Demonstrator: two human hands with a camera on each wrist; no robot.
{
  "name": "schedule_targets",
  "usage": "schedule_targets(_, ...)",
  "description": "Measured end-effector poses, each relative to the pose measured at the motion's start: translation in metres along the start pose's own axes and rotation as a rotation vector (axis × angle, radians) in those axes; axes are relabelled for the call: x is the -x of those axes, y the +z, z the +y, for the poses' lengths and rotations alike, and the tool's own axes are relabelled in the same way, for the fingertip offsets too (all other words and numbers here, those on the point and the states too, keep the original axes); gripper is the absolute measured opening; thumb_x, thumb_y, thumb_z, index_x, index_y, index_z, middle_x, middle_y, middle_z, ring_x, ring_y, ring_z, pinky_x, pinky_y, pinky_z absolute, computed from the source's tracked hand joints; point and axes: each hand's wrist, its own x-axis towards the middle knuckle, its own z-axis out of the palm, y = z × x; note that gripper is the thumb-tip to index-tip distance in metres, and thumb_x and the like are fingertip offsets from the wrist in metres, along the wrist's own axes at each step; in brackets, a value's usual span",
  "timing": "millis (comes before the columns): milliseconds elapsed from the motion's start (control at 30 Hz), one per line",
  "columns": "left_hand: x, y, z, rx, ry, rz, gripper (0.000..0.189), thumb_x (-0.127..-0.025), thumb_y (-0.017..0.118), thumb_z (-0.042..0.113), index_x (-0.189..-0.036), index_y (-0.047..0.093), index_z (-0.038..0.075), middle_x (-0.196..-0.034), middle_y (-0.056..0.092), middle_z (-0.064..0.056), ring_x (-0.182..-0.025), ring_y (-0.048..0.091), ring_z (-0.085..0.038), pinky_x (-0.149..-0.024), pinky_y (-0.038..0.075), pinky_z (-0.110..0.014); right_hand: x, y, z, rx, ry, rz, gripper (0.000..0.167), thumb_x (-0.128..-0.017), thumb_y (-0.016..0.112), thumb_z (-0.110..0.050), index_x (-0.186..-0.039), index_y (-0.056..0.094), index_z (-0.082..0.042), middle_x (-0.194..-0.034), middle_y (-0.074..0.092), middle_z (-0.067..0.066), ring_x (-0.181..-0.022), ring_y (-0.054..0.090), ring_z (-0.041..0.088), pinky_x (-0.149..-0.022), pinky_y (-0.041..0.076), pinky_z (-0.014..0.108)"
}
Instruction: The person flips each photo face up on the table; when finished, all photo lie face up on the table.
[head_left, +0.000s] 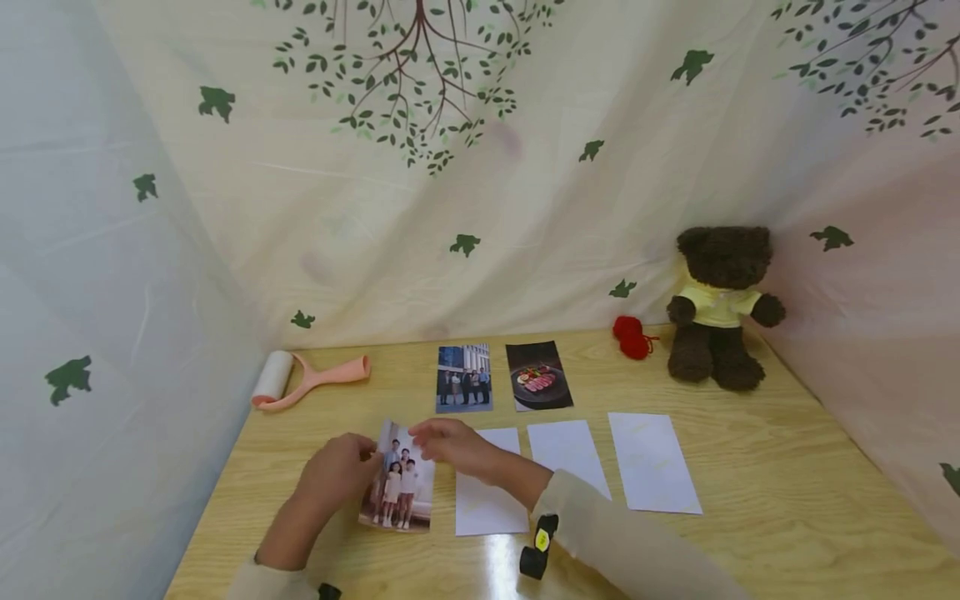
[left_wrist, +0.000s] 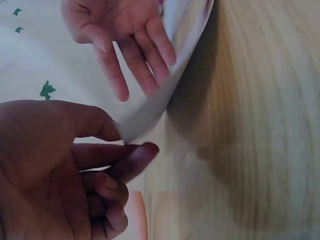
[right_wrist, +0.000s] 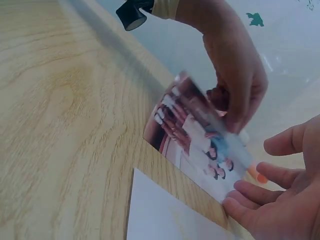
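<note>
A family photo [head_left: 401, 492] with several people in light clothes is tilted up off the table at the front left. My left hand [head_left: 337, 471] pinches its left edge between thumb and forefinger, as the left wrist view shows against the photo's pale back [left_wrist: 152, 107]. My right hand [head_left: 457, 446] is at the upper right corner, thumb and fingers spread, with fingertips right at the photo's edge in the right wrist view. Right of the photo lie three blank white cards [head_left: 491, 517]. Behind these are a photo of people before a building [head_left: 465, 379] and a food photo [head_left: 540, 379].
A pink-handled lint roller [head_left: 315, 381] lies at the back left of the wooden table [head_left: 795, 483]. Red yarn balls [head_left: 633, 337] and a brown teddy bear [head_left: 722, 308] in a yellow shirt are at the back right. Patterned cloth [head_left: 360, 250] hangs around the table.
</note>
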Motion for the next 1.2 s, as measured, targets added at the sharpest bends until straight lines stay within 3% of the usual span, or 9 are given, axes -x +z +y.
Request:
schedule_targets(100,0.004,0.007,-0.003,-0.117,-0.039,-0.045,0.023,-0.098,0.072,0.025,-0.080,0.069,0.011,-0.070,0.060,-0.001,-0.060,0.053,-0.015,-0.055,0.039,-0.031,0.002,0.000,-0.001,0.055,-0.011,0.004,0.044,-0.100,0.057,-0.010,-0.143,0.061,-0.001,-0.142,0.064,0.020,-0.134,0.061,0.036,-0.109,0.054,0.046)
schedule_targets(200,0.009,0.015,0.001,-0.263,-0.013,-0.066,0.028,-0.092,0.079,0.031,-0.084,0.069,0.006,-0.083,0.061,-0.008,-0.063,0.056,-0.019,-0.057,0.047,-0.036,0.003,-0.002,-0.001,0.087,-0.026,0.004,0.044,-0.101,0.056,-0.012,-0.143,0.061,0.000,-0.143,0.064,0.020,-0.135,0.061,0.037,-0.110,0.053,0.047)
schedule_targets(333,0.015,0.022,0.011,-0.411,0.044,-0.031,0.043,-0.086,0.083,0.035,-0.098,0.071,-0.004,-0.096,0.056,-0.016,-0.066,0.060,-0.025,-0.062,0.056,-0.048,0.005,-0.003,0.001,0.104,-0.046,0.021,0.042,-0.101,0.056,-0.013,-0.141,0.062,0.000,-0.142,0.065,0.021,-0.133,0.062,0.037,-0.109,0.054,0.046)
schedule_targets(500,0.020,0.023,0.018,-0.450,0.023,0.017,0.047,-0.083,0.085,0.035,-0.098,0.070,-0.007,-0.099,0.055,-0.019,-0.067,0.064,-0.030,-0.064,0.058,-0.052,0.008,-0.004,0.005,-0.007,-0.114,0.094,0.036,-0.102,0.052,-0.010,-0.131,0.066,0.006,-0.132,0.069,0.026,-0.122,0.069,0.039,-0.106,0.057,0.047)
schedule_targets(633,0.019,0.024,0.024,-0.458,0.069,0.054,0.042,-0.086,0.083,0.031,-0.098,0.071,-0.007,-0.098,0.057,-0.019,-0.065,0.063,-0.029,-0.061,0.057,-0.050,0.016,-0.017,0.004,-0.070,-0.195,0.195,0.032,-0.104,0.050,-0.007,-0.123,0.065,0.013,-0.118,0.069,0.034,-0.097,0.074,0.036,-0.093,0.063,0.044)
schedule_targets(733,0.017,0.023,0.034,-0.414,0.143,0.036,0.042,-0.087,0.084,0.031,-0.105,0.071,-0.006,-0.106,0.061,-0.020,-0.067,0.062,-0.026,-0.063,0.057,-0.048,0.028,-0.036,0.001,0.072,-0.171,0.248,0.030,-0.106,0.052,-0.011,-0.121,0.068,0.010,-0.111,0.070,0.029,-0.086,0.068,0.023,-0.078,0.061,0.033)
schedule_targets(933,0.008,0.029,0.059,-0.268,0.310,-0.146,0.072,-0.079,0.093,0.035,-0.138,0.067,0.002,-0.119,0.062,-0.013,-0.080,0.058,-0.017,-0.077,0.058,-0.043,0.055,-0.071,-0.006,0.528,0.040,0.272,0.030,-0.105,0.063,-0.022,-0.126,0.073,-0.004,-0.106,0.071,0.007,-0.084,0.060,0.017,-0.070,0.050,0.033)
schedule_targets(1067,0.000,0.039,0.068,-0.291,0.419,-0.211,0.085,-0.071,0.098,0.039,-0.143,0.065,0.008,-0.114,0.059,-0.006,-0.077,0.054,-0.014,-0.069,0.052,-0.035,0.069,-0.085,-0.008,0.619,0.160,0.275,0.038,-0.104,0.065,-0.023,-0.135,0.070,-0.003,-0.110,0.074,0.011,-0.083,0.064,0.019,-0.071,0.054,0.037)
schedule_targets(1200,-0.005,0.045,0.074,-0.351,0.446,-0.248,0.082,-0.068,0.099,0.041,-0.140,0.069,0.016,-0.108,0.057,-0.002,-0.075,0.052,-0.013,-0.064,0.048,-0.032,0.073,-0.094,-0.006,0.675,0.211,0.229,0.034,-0.104,0.064,-0.023,-0.127,0.074,0.000,-0.117,0.075,0.015,-0.095,0.068,0.024,-0.085,0.058,0.043)
